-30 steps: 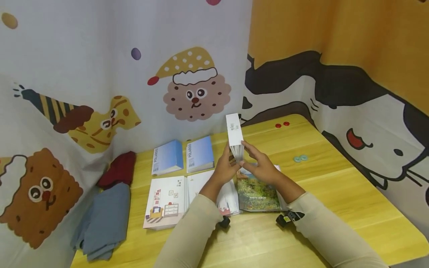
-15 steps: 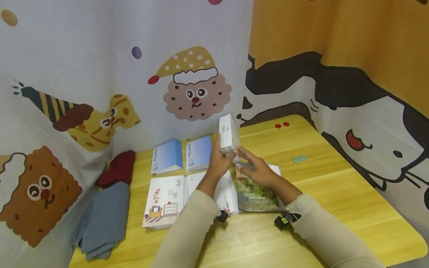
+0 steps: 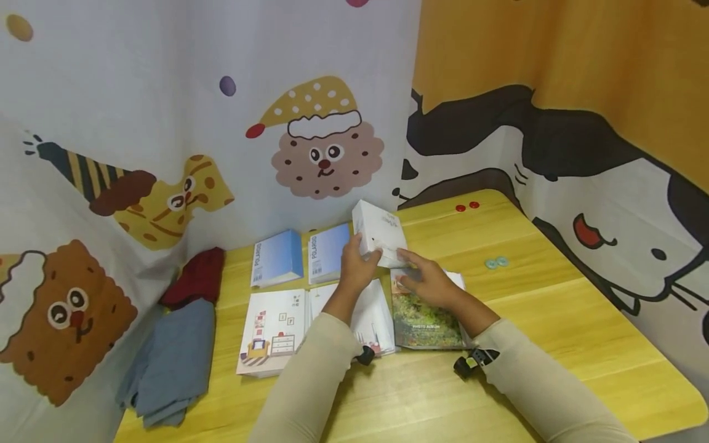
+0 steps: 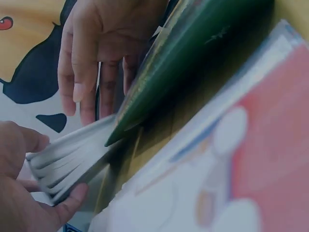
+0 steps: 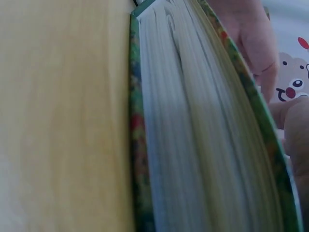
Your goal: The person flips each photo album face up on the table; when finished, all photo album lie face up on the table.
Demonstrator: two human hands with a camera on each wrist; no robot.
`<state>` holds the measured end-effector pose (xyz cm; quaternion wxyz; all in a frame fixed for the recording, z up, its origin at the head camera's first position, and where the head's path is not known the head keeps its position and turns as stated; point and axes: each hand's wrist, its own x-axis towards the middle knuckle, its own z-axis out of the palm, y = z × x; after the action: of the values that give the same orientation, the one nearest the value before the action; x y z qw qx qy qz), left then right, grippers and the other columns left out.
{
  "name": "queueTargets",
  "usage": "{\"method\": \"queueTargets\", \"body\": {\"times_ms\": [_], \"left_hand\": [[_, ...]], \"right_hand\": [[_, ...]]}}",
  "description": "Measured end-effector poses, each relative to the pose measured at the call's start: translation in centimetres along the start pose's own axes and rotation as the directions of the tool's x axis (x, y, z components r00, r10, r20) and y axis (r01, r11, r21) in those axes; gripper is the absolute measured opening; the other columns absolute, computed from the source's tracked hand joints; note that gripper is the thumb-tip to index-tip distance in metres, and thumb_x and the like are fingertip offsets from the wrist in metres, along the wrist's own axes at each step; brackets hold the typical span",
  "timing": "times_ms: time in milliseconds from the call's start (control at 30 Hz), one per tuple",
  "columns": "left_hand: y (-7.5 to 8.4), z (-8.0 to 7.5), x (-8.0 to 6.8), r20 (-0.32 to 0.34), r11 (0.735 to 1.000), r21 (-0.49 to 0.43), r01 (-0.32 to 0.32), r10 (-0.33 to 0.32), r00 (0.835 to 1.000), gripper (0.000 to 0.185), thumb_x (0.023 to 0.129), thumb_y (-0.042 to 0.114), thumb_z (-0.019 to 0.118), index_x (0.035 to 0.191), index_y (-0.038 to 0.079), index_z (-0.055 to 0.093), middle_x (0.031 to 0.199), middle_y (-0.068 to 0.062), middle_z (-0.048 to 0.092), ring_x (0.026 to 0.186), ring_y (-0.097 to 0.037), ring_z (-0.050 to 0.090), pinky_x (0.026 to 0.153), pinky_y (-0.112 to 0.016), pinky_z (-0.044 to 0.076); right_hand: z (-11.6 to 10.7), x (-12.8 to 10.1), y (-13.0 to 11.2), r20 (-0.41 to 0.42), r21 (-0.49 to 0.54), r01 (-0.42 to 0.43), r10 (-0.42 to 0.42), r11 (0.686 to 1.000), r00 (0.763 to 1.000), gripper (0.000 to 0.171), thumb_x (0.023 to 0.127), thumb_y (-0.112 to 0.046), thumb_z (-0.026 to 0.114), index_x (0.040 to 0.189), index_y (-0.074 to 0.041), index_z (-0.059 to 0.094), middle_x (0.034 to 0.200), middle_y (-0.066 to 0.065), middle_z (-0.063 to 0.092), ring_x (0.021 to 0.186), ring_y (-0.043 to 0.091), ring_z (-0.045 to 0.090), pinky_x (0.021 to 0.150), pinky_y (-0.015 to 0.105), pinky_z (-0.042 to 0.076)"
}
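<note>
Head view: a person in beige sleeves works at a yellow wooden worktop (image 3: 532, 307). The left hand (image 3: 354, 266) grips a small white book with a thick block of pages (image 3: 378, 239), its fingers curled round the lower left edge, holding it tilted above the worktop. The right hand (image 3: 428, 280) rests with fingers loosely extended on a photo album with a green floral cover (image 3: 426, 320), its fingertips at the white book's lower edge. Left of the album lies an open white album with a room drawing on its cover (image 3: 274, 332). Behind it stand two pale blue albums (image 3: 301, 255). Folded blue and dark red cloths (image 3: 177, 344) lie at the far left.

Left wrist view: the left hand (image 4: 21, 193) holds the fanned white pages (image 4: 67, 159); the right hand's fingers (image 4: 79, 63) hang straight beside the green cover (image 4: 193, 53).

Right wrist view: the floral album's page block (image 5: 193, 135) fills the frame, edge-on on the worktop (image 5: 63, 116).
</note>
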<state>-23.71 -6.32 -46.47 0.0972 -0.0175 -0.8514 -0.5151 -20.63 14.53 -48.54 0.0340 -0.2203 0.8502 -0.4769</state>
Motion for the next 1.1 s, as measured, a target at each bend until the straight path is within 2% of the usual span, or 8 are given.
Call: {"method": "queueTargets", "body": {"times_ms": [133,233,367,600,767,900,967,1100], "left_hand": [[-0.3,0.7,0.1,0.081,0.998,0.035,0.044,-0.046,0.996,0.066,0.103,0.023,0.072,0.159,-0.002,0.049,0.153,-0.030,0.060,0.144,-0.047,0.059,0.121,-0.059,0.049],[-0.5,1.3,0.3,0.167,0.996,0.076,0.041,-0.054,0.985,0.068,0.107,0.025,0.068,0.165,0.000,0.042,0.164,-0.026,0.052,0.154,-0.044,0.050,0.128,-0.057,0.042],[-0.4,1.7,0.3,0.248,0.993,0.117,0.034,-0.062,0.967,0.074,0.108,0.027,0.067,0.170,0.003,0.034,0.174,-0.025,0.039,0.162,-0.044,0.037,0.134,-0.059,0.031],[-0.9,1.6,-0.2,0.287,0.991,0.132,0.020,-0.058,0.956,0.080,0.105,0.030,0.069,0.171,0.004,0.031,0.176,-0.023,0.034,0.164,-0.044,0.034,0.136,-0.059,0.028],[-0.9,0.7,-0.6,0.316,0.991,0.129,-0.019,-0.023,0.948,0.082,0.105,0.032,0.069,0.171,0.003,0.030,0.177,-0.025,0.030,0.165,-0.045,0.032,0.136,-0.060,0.027],[-0.2,-0.3,-0.7,0.327,0.988,0.128,-0.091,0.045,0.944,0.077,0.106,0.031,0.069,0.169,0.002,0.034,0.176,-0.027,0.031,0.164,-0.048,0.032,0.134,-0.064,0.027],[0.0,-1.3,-0.8,0.318,0.983,0.135,-0.126,0.077,0.945,0.074,0.107,0.029,0.068,0.167,0.001,0.038,0.174,-0.028,0.032,0.163,-0.049,0.033,0.134,-0.065,0.028],[0.3,-4.0,-0.5,0.278,0.976,0.156,-0.152,0.104,0.955,0.067,0.106,0.028,0.070,0.163,0.002,0.045,0.173,-0.029,0.033,0.162,-0.049,0.034,0.134,-0.064,0.029]], "right_hand": [[-0.2,0.3,0.3,-0.034,-0.079,-0.038,0.035,0.996,0.999,0.066,0.108,-0.016,0.067,0.165,0.003,0.041,0.172,0.029,0.039,0.158,0.052,0.040,0.126,0.069,0.039],[-0.1,0.6,0.8,-0.072,-0.166,-0.063,0.052,0.984,0.996,0.061,0.106,-0.017,0.069,0.160,0.004,0.050,0.174,0.026,0.038,0.164,0.053,0.027,0.131,0.073,0.025],[0.0,0.8,1.2,-0.097,-0.234,-0.109,0.088,0.966,0.991,0.057,0.105,-0.021,0.071,0.156,0.001,0.056,0.174,0.024,0.040,0.164,0.058,0.020,0.127,0.084,0.011],[0.4,0.6,1.4,-0.098,-0.271,-0.149,0.127,0.951,0.987,0.059,0.105,-0.024,0.072,0.158,-0.002,0.056,0.175,0.020,0.038,0.164,0.060,0.018,0.122,0.089,0.007],[0.4,0.5,1.1,-0.077,-0.294,-0.155,0.138,0.943,0.987,0.060,0.105,-0.027,0.071,0.159,-0.005,0.055,0.176,0.018,0.038,0.165,0.057,0.019,0.121,0.091,0.008],[-0.1,0.4,0.5,-0.066,-0.294,-0.168,0.155,0.941,0.986,0.060,0.106,-0.028,0.070,0.159,-0.005,0.055,0.177,0.019,0.036,0.166,0.056,0.019,0.121,0.091,0.006],[-0.3,0.3,0.0,-0.055,-0.275,-0.165,0.156,0.947,0.986,0.060,0.107,-0.028,0.070,0.160,-0.004,0.054,0.177,0.021,0.035,0.166,0.055,0.018,0.122,0.090,0.004],[-0.5,0.3,-1.3,-0.037,-0.202,-0.085,0.079,0.976,0.996,0.060,0.108,-0.024,0.069,0.161,-0.001,0.051,0.176,0.025,0.034,0.166,0.055,0.020,0.126,0.086,0.009]]}}
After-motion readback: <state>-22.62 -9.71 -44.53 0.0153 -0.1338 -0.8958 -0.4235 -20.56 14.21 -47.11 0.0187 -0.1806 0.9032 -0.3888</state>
